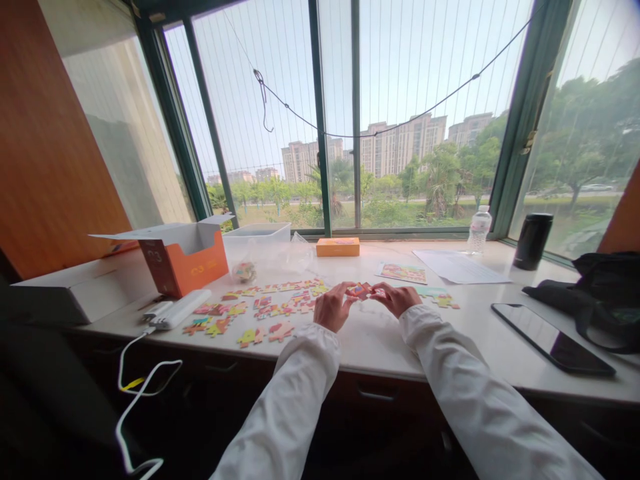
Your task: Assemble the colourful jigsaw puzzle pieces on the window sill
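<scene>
head view: puzzle pieces (362,290) pinched between left hand (334,308), right hand (398,299)

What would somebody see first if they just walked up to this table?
Probably the colourful puzzle pieces scattered across the white table, left of centre. Beside them, the left hand and right hand pinch a small cluster of pieces between them, and an open orange box stands at far left.

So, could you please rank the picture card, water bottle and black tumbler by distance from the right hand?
From the right hand, head view:
1. Picture card, just behind it.
2. Water bottle, by the window, rightward.
3. Black tumbler, farther right.
</scene>
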`<state>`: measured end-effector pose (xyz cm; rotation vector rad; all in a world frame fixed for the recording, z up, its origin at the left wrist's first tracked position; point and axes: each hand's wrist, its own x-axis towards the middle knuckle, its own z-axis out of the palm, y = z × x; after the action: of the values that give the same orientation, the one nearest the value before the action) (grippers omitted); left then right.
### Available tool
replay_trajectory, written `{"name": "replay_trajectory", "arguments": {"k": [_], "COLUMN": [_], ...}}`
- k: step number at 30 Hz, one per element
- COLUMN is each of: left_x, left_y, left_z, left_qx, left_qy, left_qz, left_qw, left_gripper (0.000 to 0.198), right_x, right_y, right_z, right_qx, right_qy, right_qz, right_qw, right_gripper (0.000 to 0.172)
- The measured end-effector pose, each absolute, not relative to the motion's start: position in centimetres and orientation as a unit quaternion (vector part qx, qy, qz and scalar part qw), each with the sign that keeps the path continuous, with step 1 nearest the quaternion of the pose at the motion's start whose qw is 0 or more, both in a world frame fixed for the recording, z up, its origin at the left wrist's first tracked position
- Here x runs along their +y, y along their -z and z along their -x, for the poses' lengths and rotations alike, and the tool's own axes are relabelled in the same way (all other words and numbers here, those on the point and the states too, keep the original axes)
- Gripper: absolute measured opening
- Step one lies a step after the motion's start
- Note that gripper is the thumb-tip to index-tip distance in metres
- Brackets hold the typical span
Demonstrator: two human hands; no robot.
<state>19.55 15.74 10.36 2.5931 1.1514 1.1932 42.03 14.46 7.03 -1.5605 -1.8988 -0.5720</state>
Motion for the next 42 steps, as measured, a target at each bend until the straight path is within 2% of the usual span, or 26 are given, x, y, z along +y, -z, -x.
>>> {"name": "replay_trajectory", "arguments": {"k": [9,27,31,35,42], "left_x": [15.6,15.5,15.5,15.5,15.8], "left_y": [-10.4,-10.5,-10.4,-10.2,-9.7], "left_z": [-19.5,-19.2,-19.1,-19.1,-19.2], "left_qx": [0.375,0.384,0.381,0.381,0.337], "left_qy": [-0.377,-0.377,-0.379,-0.372,-0.384], "left_qz": [-0.846,-0.842,-0.843,-0.846,-0.859], "left_qw": [0.025,0.032,0.026,0.013,0.022], "left_gripper": [0.035,0.031,0.03,0.027,0.026], "right_x": [14.1,13.0,13.4,14.0,14.2], "right_y": [-7.2,-7.9,-7.4,-6.9,-6.2], "right_z": [-41.8,-41.1,-41.3,-41.7,-41.9], "right_qx": [-0.722,-0.744,-0.741,-0.733,-0.713], "right_qy": [0.19,0.115,0.123,0.147,0.192], "right_qz": [0.593,0.606,0.607,0.624,0.63], "right_qw": [0.3,0.258,0.261,0.227,0.239], "right_gripper": [0.058,0.054,0.051,0.047,0.056]}}
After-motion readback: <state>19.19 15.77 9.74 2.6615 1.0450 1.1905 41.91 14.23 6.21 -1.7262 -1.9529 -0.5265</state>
